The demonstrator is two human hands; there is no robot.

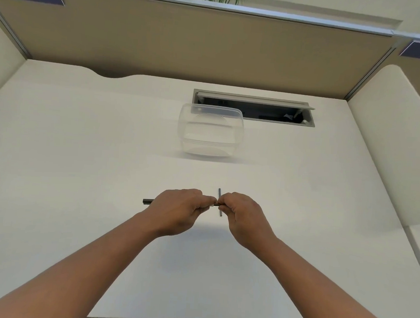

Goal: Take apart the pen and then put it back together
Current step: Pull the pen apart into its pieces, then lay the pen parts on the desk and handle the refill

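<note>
While held over white desk (78, 174): left hand (175, 212) grips black pen barrel (148, 201) | right hand (246, 217) pinches its 3 o'clock end | loose dark rod (219, 193) lying beneath | clear container (209, 134) at 12 o'clock.

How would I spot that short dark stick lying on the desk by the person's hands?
Start at the clear plastic container in the middle of the white desk and come straight toward the person's two hands. Between the left hand and right hand lies a short grey pen piece, pointing away from the person. Unlike the black pen barrel held crosswise, it rests on the desk.
</note>
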